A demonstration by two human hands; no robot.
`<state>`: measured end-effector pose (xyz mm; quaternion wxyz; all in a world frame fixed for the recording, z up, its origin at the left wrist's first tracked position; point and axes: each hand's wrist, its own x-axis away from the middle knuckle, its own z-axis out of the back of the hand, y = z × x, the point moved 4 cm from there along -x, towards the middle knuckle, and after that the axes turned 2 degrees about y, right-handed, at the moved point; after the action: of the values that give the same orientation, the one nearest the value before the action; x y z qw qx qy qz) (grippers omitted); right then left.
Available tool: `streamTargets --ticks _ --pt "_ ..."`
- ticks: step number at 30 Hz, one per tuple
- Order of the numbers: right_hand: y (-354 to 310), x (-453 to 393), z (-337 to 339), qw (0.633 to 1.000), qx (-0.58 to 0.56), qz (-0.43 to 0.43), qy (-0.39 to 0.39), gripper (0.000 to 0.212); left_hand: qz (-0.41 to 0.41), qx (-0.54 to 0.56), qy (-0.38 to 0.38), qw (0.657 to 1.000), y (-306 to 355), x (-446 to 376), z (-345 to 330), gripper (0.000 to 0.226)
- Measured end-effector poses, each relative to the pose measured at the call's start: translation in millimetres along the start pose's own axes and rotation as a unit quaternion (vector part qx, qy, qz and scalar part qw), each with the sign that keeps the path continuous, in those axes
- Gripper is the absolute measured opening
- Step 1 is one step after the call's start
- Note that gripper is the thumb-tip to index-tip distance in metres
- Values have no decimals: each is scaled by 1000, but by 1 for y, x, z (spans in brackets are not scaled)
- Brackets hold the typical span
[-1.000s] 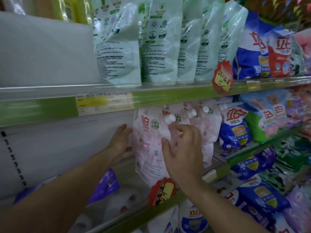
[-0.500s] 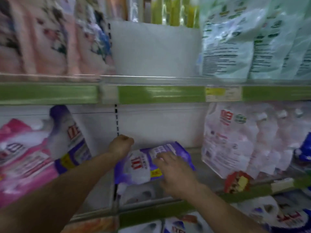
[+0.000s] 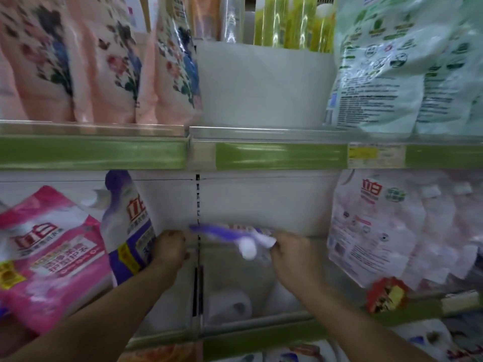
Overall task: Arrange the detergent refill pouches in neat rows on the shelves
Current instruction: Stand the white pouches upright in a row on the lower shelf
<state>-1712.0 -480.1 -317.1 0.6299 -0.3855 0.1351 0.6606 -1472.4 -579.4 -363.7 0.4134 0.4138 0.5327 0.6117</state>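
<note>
Between both hands, a purple refill pouch [image 3: 230,233] is lying nearly flat above the middle shelf [image 3: 261,317], its white cap [image 3: 247,249] pointing toward the camera. Right hand [image 3: 292,250] is gripping the pouch's near corner with curled fingers. Left hand [image 3: 169,249] is curled at its far end; actual contact cannot be confirmed through blur. Just left, another purple pouch [image 3: 130,223] is standing upright.

Lying pouch [image 3: 230,232] between both hands, leaning pouch [image 3: 130,220] left, standing pouches [image 3: 371,226] right
</note>
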Motion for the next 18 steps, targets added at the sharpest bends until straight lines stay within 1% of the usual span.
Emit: streamTargets --ticks 2,4,6,7,8,10,12,14,15,18 --pt "8 -6 22 992 -105 -49 45 31 29 55 -9 998 -2 5 -9 16" --pt "22 -4 38 963 -238 -110 57 41 12 60 -52 997 2 13 -25 13" --pt "36 5 47 928 -333 -164 34 42 -9 36 -104 994 11 21 -45 18" --pt "38 10 50 914 -363 -178 14 39 -9 33 -129 991 16 25 -56 21" --pt "38 15 53 908 -377 -180 -6 34 -5 35 -156 987 22 29 -66 23" --pt "33 22 56 923 -351 -155 -39 33 -5 49 -220 974 34 37 -86 26" --pt "30 27 57 950 -280 -125 -63 34 -9 69 -280 958 43 44 -103 26" --pt "33 35 55 975 -174 -108 -89 38 -3 94 -305 948 46 48 -112 30" --pt "35 40 52 981 -126 -105 -107 40 1 106 -310 945 45 48 -114 28" --pt "36 54 48 984 -58 -111 -131 40 5 135 -331 934 40 46 -115 19"
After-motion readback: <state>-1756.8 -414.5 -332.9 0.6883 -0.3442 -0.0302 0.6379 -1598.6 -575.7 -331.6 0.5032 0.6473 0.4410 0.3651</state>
